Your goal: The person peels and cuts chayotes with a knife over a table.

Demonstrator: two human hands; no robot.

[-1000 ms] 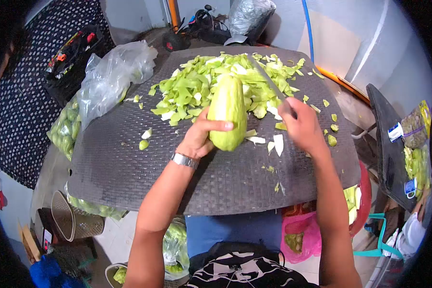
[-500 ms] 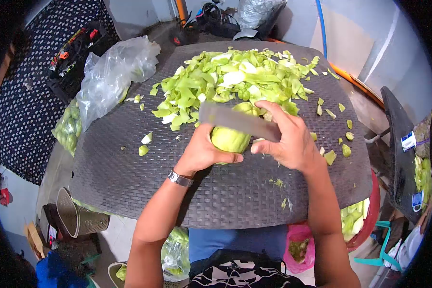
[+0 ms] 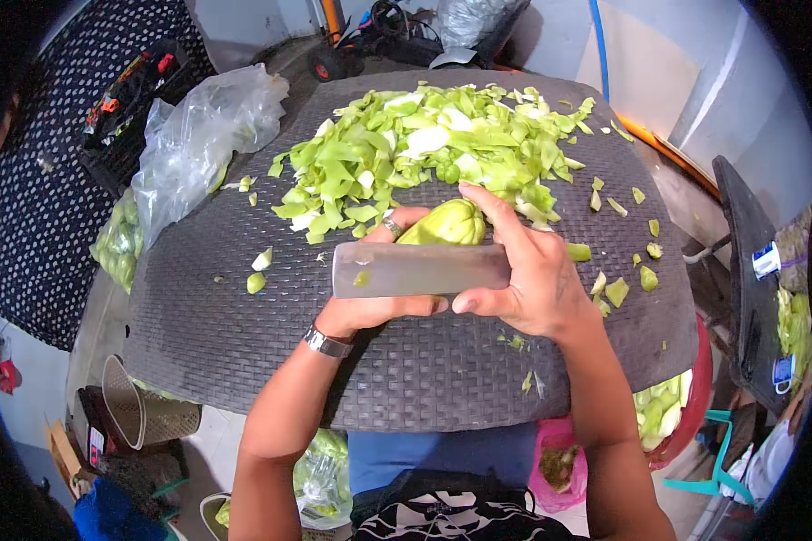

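Note:
A pale green, ridged chayote (image 3: pixel 446 224) is held over the table in my left hand (image 3: pixel 370 308), whose fingers wrap its far left side and whose thumb lies along the near side. My right hand (image 3: pixel 539 279) grips a broad-bladed knife (image 3: pixel 415 270), its handle hidden in the palm. The flat blade spans the front of the chayote and covers its lower part, so I cannot tell where the edge meets it. Beyond both hands spreads a heap of green peelings (image 3: pixel 424 135).
The dark woven table (image 3: pixel 424 379) carries scattered scraps (image 3: pixel 617 291) on its right. A clear plastic bag (image 3: pixel 212 126) lies at the left edge. Below are a red basin (image 3: pixel 702 388) of cut pieces, a pink bag (image 3: pixel 559 464) and a wastebasket (image 3: pixel 140 406).
The knife blade has come down and towards me, from across the chayote's upper part to its front. The chayote now shows its far end above the blade.

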